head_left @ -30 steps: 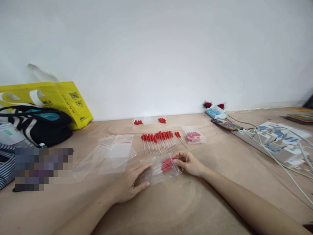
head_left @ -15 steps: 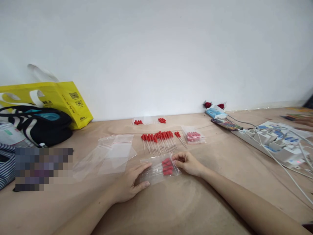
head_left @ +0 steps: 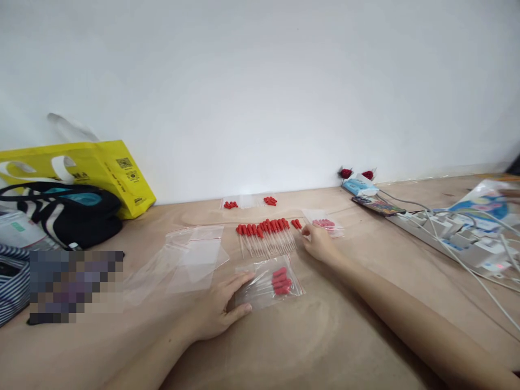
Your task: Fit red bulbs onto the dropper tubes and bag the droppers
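Observation:
A clear zip bag (head_left: 255, 299) with several red-bulbed droppers (head_left: 281, 281) inside lies flat on the table. My left hand (head_left: 222, 304) rests at the bag's left edge, thumb and fingers spread. Behind the bag, a row of loose droppers (head_left: 266, 227) lies side by side, red bulbs at the back and clear stems toward me. My right hand (head_left: 319, 244) is at two separate droppers (head_left: 296, 223) right of the row. Its fingers are drawn together over their stems; its grip is hidden.
Flat clear bags (head_left: 190, 265) lie at left. A filled bag (head_left: 325, 225) is beyond my right hand; red bulbs (head_left: 231, 205) show in bags by the wall. A power strip (head_left: 455, 238) with cables lies right, a yellow bag (head_left: 130, 179) and black bag (head_left: 87, 206) left.
My right hand has let go of the filled bag's right end and moved back and right to the two separate droppers. My left hand stays beside the bag.

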Action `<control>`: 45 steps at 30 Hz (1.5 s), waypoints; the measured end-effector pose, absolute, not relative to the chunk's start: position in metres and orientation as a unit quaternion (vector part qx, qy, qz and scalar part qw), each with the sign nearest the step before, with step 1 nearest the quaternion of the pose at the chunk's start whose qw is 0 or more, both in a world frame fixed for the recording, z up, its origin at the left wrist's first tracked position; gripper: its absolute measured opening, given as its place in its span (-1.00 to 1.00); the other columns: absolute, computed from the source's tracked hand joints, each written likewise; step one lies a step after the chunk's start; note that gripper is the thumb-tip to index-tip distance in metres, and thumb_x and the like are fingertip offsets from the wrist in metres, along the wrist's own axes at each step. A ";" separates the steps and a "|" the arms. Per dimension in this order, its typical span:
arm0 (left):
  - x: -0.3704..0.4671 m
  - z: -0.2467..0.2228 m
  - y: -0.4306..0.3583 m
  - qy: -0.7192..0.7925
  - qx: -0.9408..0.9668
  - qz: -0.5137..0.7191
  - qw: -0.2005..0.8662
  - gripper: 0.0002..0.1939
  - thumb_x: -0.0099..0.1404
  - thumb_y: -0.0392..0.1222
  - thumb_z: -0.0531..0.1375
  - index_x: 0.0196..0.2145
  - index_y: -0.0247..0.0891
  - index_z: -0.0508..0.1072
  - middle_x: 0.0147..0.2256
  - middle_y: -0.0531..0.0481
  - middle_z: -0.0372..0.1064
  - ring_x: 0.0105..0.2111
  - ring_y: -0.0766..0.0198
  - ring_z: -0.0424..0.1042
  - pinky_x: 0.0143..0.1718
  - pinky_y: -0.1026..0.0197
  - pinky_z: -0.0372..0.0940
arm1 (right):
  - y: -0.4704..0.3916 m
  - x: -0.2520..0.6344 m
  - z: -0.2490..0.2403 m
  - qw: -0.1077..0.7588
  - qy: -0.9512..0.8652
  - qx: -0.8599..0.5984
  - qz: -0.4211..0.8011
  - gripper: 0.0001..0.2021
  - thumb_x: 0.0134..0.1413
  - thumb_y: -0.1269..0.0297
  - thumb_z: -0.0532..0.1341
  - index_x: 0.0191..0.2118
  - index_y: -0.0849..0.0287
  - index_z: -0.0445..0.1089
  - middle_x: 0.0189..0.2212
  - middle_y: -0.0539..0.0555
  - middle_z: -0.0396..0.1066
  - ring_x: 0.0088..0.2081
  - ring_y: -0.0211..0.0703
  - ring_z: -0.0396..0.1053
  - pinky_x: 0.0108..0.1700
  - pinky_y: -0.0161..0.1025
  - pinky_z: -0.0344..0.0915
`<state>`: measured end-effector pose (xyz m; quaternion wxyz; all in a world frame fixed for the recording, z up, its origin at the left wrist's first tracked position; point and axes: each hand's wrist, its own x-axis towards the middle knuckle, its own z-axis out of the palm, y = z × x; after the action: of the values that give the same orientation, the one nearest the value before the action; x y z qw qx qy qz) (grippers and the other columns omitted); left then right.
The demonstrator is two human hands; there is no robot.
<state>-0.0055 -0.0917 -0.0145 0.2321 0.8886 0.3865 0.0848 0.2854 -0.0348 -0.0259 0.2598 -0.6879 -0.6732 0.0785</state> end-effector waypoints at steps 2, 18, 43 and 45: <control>-0.005 -0.013 -0.093 0.386 0.888 0.083 0.234 -0.46 0.25 -0.04 0.04 0.16 -0.11 0.03 0.15 -0.07 0.04 0.14 0.06 0.03 0.10 -0.06 0.03 | -0.021 0.280 -0.023 0.229 -0.654 -0.718 0.061 -0.85 0.03 0.43 0.04 -0.27 0.28 0.29 -0.26 0.23 0.37 -0.20 -0.08 0.33 -0.22 -0.26 0.19; -0.006 -0.017 -0.091 0.359 0.892 0.118 0.247 -0.51 0.24 -0.04 0.06 0.12 -0.10 0.13 0.13 -0.05 0.09 0.12 0.08 0.07 0.10 -0.05 0.04 | -0.032 0.281 -0.022 0.410 -0.624 -0.639 0.185 -0.47 -0.03 0.35 0.06 0.09 0.29 -0.07 -0.32 0.17 0.32 -0.39 -0.14 0.34 -0.36 -0.26 0.26; -0.010 -0.021 -0.091 0.374 0.886 0.123 0.243 -0.44 0.25 -0.04 0.05 0.17 -0.03 -0.03 0.15 -0.04 0.04 0.10 0.02 0.10 0.07 -0.07 0.08 | -0.083 0.266 -0.049 0.579 -0.429 -0.461 0.517 -0.55 -0.24 -0.05 0.23 -0.28 0.14 0.15 -0.53 -0.10 0.25 -0.60 -0.37 0.27 -0.51 -0.31 0.26; -0.009 -0.020 -0.092 0.382 0.884 0.111 0.246 -0.44 0.25 -0.04 0.04 0.17 -0.04 -0.02 0.16 -0.04 0.03 0.11 0.02 0.08 0.08 -0.08 0.06 | -0.086 0.265 -0.047 0.555 -0.458 -0.470 0.510 -0.56 -0.21 -0.08 0.20 -0.30 0.13 0.13 -0.56 -0.14 0.23 -0.67 -0.40 0.21 -0.63 -0.38 0.16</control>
<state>-0.0092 -0.0915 -0.0199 0.2460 0.8837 0.3822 0.1113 0.2651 -0.0856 -0.0473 0.5553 -0.4703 -0.4583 0.5104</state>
